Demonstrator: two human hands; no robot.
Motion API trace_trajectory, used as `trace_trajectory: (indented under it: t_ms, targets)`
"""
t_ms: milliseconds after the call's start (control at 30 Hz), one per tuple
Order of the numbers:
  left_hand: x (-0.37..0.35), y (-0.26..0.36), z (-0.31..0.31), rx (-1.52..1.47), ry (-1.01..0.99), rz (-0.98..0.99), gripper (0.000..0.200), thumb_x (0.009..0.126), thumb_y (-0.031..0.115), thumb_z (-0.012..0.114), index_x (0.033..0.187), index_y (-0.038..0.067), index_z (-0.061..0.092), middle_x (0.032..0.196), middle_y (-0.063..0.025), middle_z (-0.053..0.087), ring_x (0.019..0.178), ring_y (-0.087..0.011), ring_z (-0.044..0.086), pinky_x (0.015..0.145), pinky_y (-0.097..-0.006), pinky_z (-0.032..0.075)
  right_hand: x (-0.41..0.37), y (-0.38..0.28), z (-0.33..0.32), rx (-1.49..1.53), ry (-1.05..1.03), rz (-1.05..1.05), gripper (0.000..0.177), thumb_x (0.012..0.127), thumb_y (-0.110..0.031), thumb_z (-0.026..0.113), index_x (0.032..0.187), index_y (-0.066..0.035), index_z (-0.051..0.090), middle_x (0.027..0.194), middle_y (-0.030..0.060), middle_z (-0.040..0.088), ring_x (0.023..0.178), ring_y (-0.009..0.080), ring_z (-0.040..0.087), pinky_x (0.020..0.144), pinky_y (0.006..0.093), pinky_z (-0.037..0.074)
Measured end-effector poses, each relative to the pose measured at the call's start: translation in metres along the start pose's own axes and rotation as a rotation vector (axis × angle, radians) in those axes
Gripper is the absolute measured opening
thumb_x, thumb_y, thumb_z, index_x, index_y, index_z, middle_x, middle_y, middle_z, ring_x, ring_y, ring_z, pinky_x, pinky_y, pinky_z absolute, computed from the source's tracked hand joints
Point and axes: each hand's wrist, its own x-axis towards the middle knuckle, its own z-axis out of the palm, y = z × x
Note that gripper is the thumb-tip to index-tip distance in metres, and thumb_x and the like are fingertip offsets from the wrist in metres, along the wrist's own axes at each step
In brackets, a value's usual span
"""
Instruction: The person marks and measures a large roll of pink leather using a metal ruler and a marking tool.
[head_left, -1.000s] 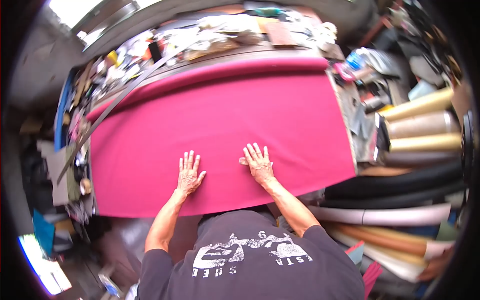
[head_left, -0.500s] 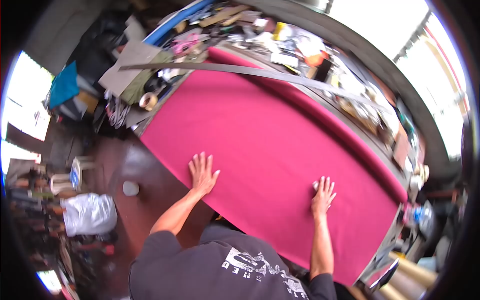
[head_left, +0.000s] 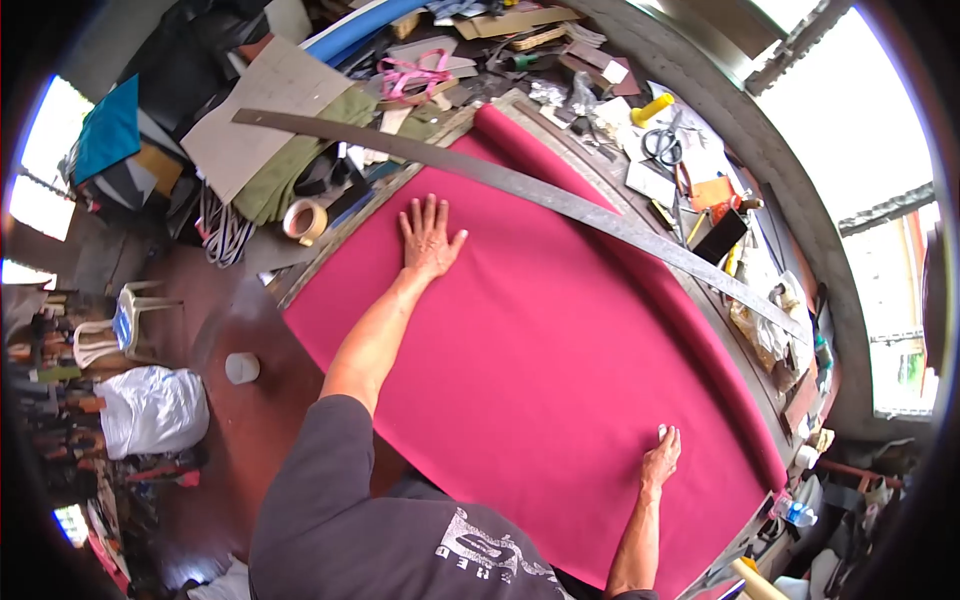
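Note:
A wide sheet of magenta-red material (head_left: 520,350) lies across the table, its far edge wound into a long roll (head_left: 640,270). My left hand (head_left: 430,245) rests flat on the sheet towards its upper left, fingers spread and holding nothing. Lower right, my right hand (head_left: 659,465) is on the sheet with its fingers drawn together. A small whitish piece (head_left: 662,432) shows at those fingertips; its kind is too small to tell. Over the far part of the sheet and the roll lies a long metal straightedge (head_left: 520,186), touched by neither hand.
Scissors (head_left: 662,146), a yellow spool (head_left: 652,109) and scraps clutter the table beyond the roll. A tape roll (head_left: 304,221) and grey board (head_left: 265,115) sit at the left end. On the floor are a white chair (head_left: 125,325), a white bag (head_left: 155,410) and a container (head_left: 242,368).
My left hand has slid up and away across the sheet. My right hand sits lower in view, its fingers now closer together. The camera view has shifted too.

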Motion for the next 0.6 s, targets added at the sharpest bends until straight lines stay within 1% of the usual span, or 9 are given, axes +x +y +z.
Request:
trace_trajectory:
  t_ms: [67, 100, 167, 267, 367, 400, 433, 533, 600]
  targets:
    - [0.024, 0.001, -0.002, -0.19, -0.12, -0.176, 0.073, 0.094, 0.055, 0.047, 0.147, 0.005, 0.038, 0.157, -0.0199, 0.026, 0.147, -0.0426, 0.014, 0.115, -0.0646, 0.006, 0.045, -0.014, -0.041, 0.089, -0.056, 0.088, 0.053, 0.086, 0.009, 0.043, 0.135, -0.009, 0.051, 0.127, 0.014, 0.058, 0.119, 0.0372, 0.055, 0.095, 0.044, 0.048]
    - [0.035, 0.005, -0.005, -0.275, -0.033, -0.266, 0.066, 0.095, 0.051, 0.049, 0.14, 0.003, 0.047, 0.147, -0.0227, 0.042, 0.141, -0.0408, 0.031, 0.115, -0.0572, 0.022, 0.073, -0.034, -0.078, 0.174, -0.004, 0.026, 0.047, 0.085, 0.008, 0.046, 0.128, -0.008, 0.054, 0.123, 0.0134, 0.059, 0.112, 0.0367, 0.057, 0.089, 0.0447, 0.05]
    - [0.054, 0.002, -0.024, -0.904, 0.058, -0.312, 0.043, 0.095, 0.037, 0.055, 0.118, 0.001, 0.061, 0.111, -0.0184, 0.066, 0.103, -0.0316, 0.064, 0.087, -0.0366, 0.051, 0.134, -0.052, -0.105, 0.25, 0.148, -0.079, 0.041, 0.084, 0.005, 0.052, 0.12, -0.011, 0.06, 0.119, 0.0124, 0.06, 0.104, 0.0348, 0.061, 0.082, 0.0441, 0.052]
    - [0.073, 0.018, -0.066, -1.762, 0.016, -0.704, 0.048, 0.093, 0.04, 0.061, 0.12, 0.002, 0.055, 0.116, -0.0152, 0.061, 0.101, -0.0298, 0.063, 0.082, -0.0413, 0.054, 0.226, -0.068, -0.121, 0.254, 0.157, -0.242, 0.035, 0.092, -0.012, 0.059, 0.126, -0.016, 0.059, 0.126, 0.0094, 0.058, 0.106, 0.0335, 0.062, 0.083, 0.0419, 0.052]
    - [0.099, -0.007, -0.05, -1.779, 0.066, -0.827, 0.04, 0.096, 0.03, 0.061, 0.118, -0.002, 0.054, 0.106, -0.0173, 0.061, 0.093, -0.0308, 0.065, 0.078, -0.0415, 0.057, 0.302, -0.093, -0.113, 0.293, 0.082, -0.408, 0.049, 0.088, -0.011, 0.065, 0.135, -0.017, 0.052, 0.138, 0.0081, 0.052, 0.116, 0.0317, 0.059, 0.091, 0.0402, 0.053]
    - [0.103, -0.015, -0.044, -1.886, 0.118, -0.766, 0.029, 0.092, 0.026, 0.067, 0.1, 0.0, 0.057, 0.082, -0.0104, 0.059, 0.07, -0.0218, 0.062, 0.062, -0.0356, 0.058, 0.321, -0.105, -0.117, 0.325, 0.01, -0.483, 0.063, 0.082, -0.005, 0.069, 0.14, -0.016, 0.047, 0.144, 0.0083, 0.047, 0.119, 0.0311, 0.058, 0.094, 0.0398, 0.052]
    - [0.109, -0.043, -0.025, -1.855, -0.008, -0.695, 0.028, 0.093, 0.025, 0.066, 0.103, 0.0, 0.057, 0.082, -0.0101, 0.058, 0.069, -0.0238, 0.061, 0.062, -0.0352, 0.058, 0.34, -0.107, -0.109, 0.344, -0.06, -0.523, 0.075, 0.075, -0.001, 0.074, 0.142, -0.015, 0.043, 0.148, 0.009, 0.043, 0.121, 0.0323, 0.056, 0.097, 0.0404, 0.051]
    - [0.125, -0.083, -0.002, -1.863, -0.054, -0.884, 0.032, 0.095, 0.02, 0.063, 0.117, -0.003, 0.055, 0.104, -0.0138, 0.06, 0.098, -0.027, 0.059, 0.087, -0.0387, 0.051, 0.382, -0.106, -0.091, 0.261, -0.386, -0.55, 0.089, 0.066, -0.005, 0.082, 0.144, -0.012, 0.039, 0.143, 0.011, 0.048, 0.125, 0.0328, 0.053, 0.101, 0.0409, 0.048]
    - [0.128, -0.083, -0.003, -1.836, 0.018, -0.898, 0.032, 0.096, 0.016, 0.062, 0.12, -0.003, 0.054, 0.108, -0.0141, 0.06, 0.101, -0.0279, 0.059, 0.09, -0.0378, 0.05, 0.395, -0.11, -0.076, 0.121, -0.373, -0.58, 0.065, 0.069, -0.006, 0.076, 0.13, -0.008, 0.053, 0.119, 0.0142, 0.061, 0.112, 0.034, 0.06, 0.093, 0.0421, 0.051]
